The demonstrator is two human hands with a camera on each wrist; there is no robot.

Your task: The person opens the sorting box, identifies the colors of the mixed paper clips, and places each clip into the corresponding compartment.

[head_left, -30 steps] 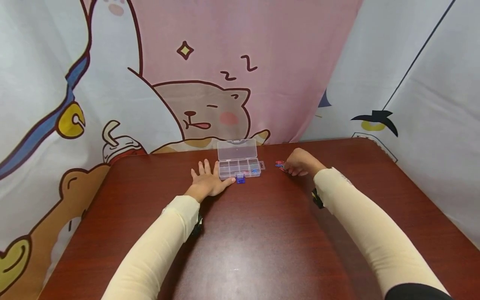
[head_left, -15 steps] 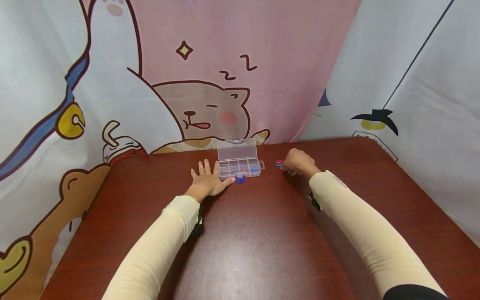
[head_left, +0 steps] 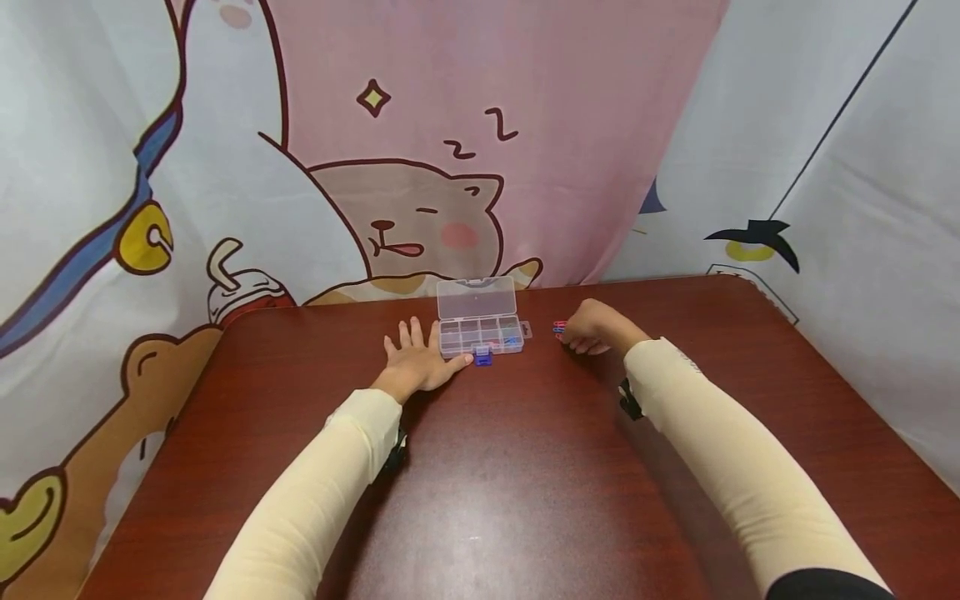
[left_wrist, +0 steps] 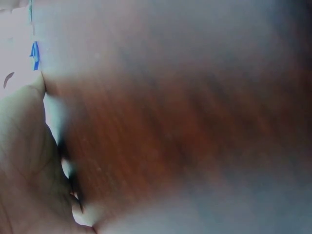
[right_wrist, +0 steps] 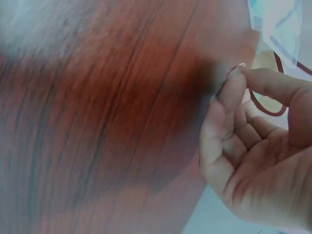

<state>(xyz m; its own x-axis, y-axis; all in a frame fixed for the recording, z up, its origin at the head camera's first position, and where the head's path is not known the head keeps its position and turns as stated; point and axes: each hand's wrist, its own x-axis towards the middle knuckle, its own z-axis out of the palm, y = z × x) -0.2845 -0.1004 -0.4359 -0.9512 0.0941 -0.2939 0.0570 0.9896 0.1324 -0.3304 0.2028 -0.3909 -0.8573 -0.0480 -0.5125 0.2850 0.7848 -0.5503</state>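
A clear plastic compartment box (head_left: 459,352) stands at the far side of the table, its lid (head_left: 477,298) raised. Red and blue paper clips (head_left: 512,342) lie in its front right compartments. My left hand (head_left: 417,365) rests flat with fingers spread at the box's left side, the thumb against its front edge beside the blue latch (head_left: 483,358). To the right of the box, my right hand (head_left: 592,327) is down at a small group of paper clips (head_left: 560,326), partly hidden by it. In the right wrist view, thumb and forefinger pinch a thin reddish paper clip (right_wrist: 233,71).
The brown wooden table (head_left: 480,467) has its far edge just behind the box. A printed curtain (head_left: 585,150) hangs close behind that edge. A clear hanging tab (head_left: 526,330) sticks out from the box's right side.
My right hand has shifted slightly and stays low at the loose clips, its fingers closer to them. The left hand and the box have kept their places.
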